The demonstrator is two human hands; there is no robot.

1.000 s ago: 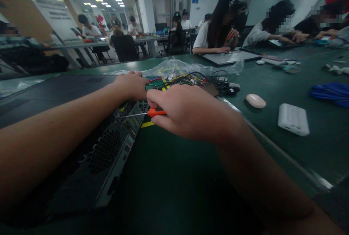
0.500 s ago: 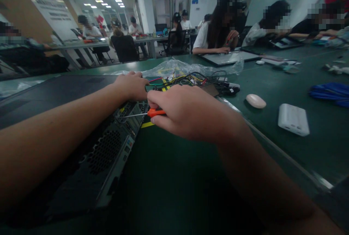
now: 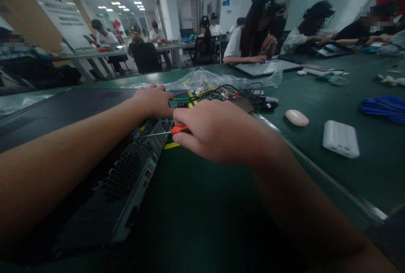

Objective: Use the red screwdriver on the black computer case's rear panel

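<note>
A black desktop computer case (image 3: 66, 100) lies on its side at the left, its vented metal back panel (image 3: 123, 176) facing right. My left hand (image 3: 153, 101) is over the far corner of the case, fingers bent around its edge; the fingertips are partly hidden. In my right hand (image 3: 215, 131) is a screwdriver (image 3: 179, 130) with an orange and black handle, held closed between thumb and fingers. Its thin metal shaft points left, and the tip meets the back panel near the slot covers. Whether a screw is under the tip is too small to tell.
Behind my hands lie tangled cables (image 3: 221, 92) and clear plastic wrap (image 3: 196, 78). To the right on the green table (image 3: 202, 214) are a pale oval object (image 3: 296, 117), a white box-shaped device (image 3: 341, 139) and a blue bundle (image 3: 384, 109). Several people sit working beyond.
The fingers of my right hand have shifted slightly around the screwdriver handle. The tip stays at the same spot, and my left hand and the case look unmoved.
</note>
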